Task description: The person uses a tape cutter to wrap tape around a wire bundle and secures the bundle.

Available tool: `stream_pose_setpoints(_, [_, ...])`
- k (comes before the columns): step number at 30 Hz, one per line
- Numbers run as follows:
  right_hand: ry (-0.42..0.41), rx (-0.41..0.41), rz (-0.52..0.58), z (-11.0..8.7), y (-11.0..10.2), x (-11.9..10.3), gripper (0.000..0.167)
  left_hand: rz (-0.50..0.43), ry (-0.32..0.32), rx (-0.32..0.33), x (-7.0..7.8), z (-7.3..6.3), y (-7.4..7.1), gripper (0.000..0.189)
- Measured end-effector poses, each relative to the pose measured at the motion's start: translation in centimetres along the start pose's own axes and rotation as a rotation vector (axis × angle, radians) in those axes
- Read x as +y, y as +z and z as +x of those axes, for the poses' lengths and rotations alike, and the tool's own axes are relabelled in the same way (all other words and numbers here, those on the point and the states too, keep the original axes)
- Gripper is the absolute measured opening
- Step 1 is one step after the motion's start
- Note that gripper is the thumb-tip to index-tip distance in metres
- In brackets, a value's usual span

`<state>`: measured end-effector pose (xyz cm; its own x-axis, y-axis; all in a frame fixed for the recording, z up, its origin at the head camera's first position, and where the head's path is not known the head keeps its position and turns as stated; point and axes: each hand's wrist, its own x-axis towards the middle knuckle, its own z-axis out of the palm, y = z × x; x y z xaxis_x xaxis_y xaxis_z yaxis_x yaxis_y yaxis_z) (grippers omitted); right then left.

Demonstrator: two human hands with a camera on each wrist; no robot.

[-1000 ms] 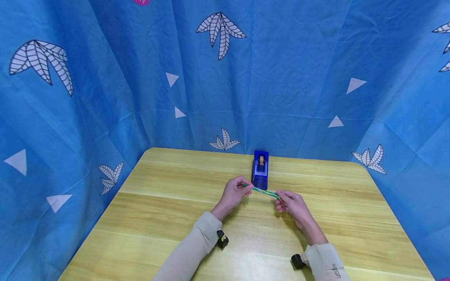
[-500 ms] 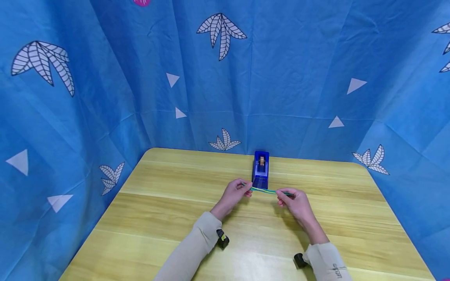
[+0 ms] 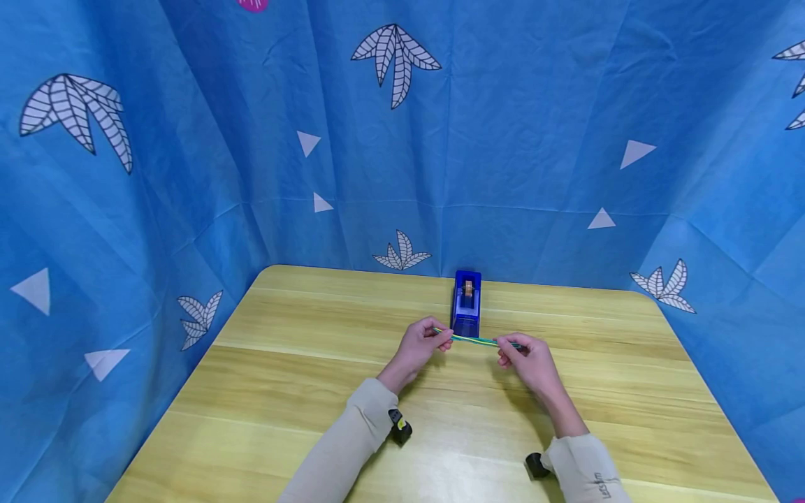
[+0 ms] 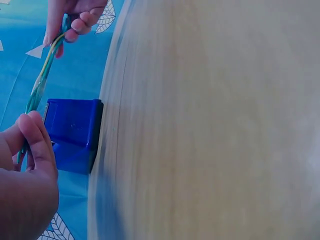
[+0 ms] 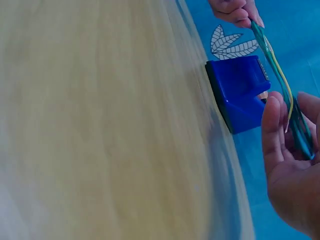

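Observation:
A bundle of thin green and yellow wires [image 3: 474, 341] is stretched between both hands above the table. My left hand [image 3: 417, 351] pinches its left end between thumb and fingers. My right hand [image 3: 531, 362] holds the other end, the thumb against the fingers. Seen from the left wrist, a shiny clear patch, perhaps tape, shows on the wires [image 4: 40, 87] a little beyond the left fingertips. In the right wrist view a yellow strand stands slightly apart from the green wires [image 5: 267, 55]. The fingers hide parts of both ends.
A blue tape dispenser [image 3: 465, 326] with a small brown roll stands on the wooden table [image 3: 314, 335] just behind the wires, near the back edge. A blue patterned curtain [image 3: 522, 140] surrounds the table at the back and sides.
My right hand first shifts slightly right and up, and the wire bundle becomes more level, its right end showing past the fingers. My left hand stays almost in place, still pinching.

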<state>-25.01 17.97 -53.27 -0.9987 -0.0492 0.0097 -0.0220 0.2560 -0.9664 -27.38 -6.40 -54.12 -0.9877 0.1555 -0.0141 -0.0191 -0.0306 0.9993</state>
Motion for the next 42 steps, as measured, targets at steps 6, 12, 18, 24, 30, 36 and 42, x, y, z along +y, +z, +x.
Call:
stream_pose_setpoints(6, [0.139, -0.048, 0.166, 0.2, 0.0, 0.7, 0.044, 0.085, 0.059, -0.003, 0.1, -0.1, 0.3, 0.009])
stream_pose_setpoints(12, [0.203, -0.102, 0.206, 0.3, -0.1, 1.0, 0.042, 0.111, 0.086, 0.013, 0.2, -0.1, 0.4, 0.006])
stream_pose_setpoints(18, [0.221, -0.115, 0.189, 0.3, -0.2, 1.0, 0.042, 0.128, 0.086, 0.017, 0.3, -0.2, 0.4, 0.004])
stream_pose_setpoints(24, [0.195, -0.075, 0.158, 0.4, -0.3, 0.9, 0.036, 0.129, 0.07, 0.012, 0.3, -0.2, 0.4, 0.008])
stream_pose_setpoints(30, [0.13, -0.028, 0.074, 0.5, -0.3, 0.6, 0.031, 0.076, -0.018, 0.029, 0.1, 0.3, 0.7, 0.017])
stream_pose_setpoints(36, [0.069, 0.007, 0.008, 0.5, -0.3, 0.1, 0.029, 0.089, -0.071, 0.03, 0.0, 0.4, 0.8, 0.026])
stream_pose_setpoints(42, [0.046, 0.015, -0.009, 0.4, -0.1, -0.1, 0.028, 0.046, -0.063, 0.017, -0.1, 0.5, 0.8, 0.018])
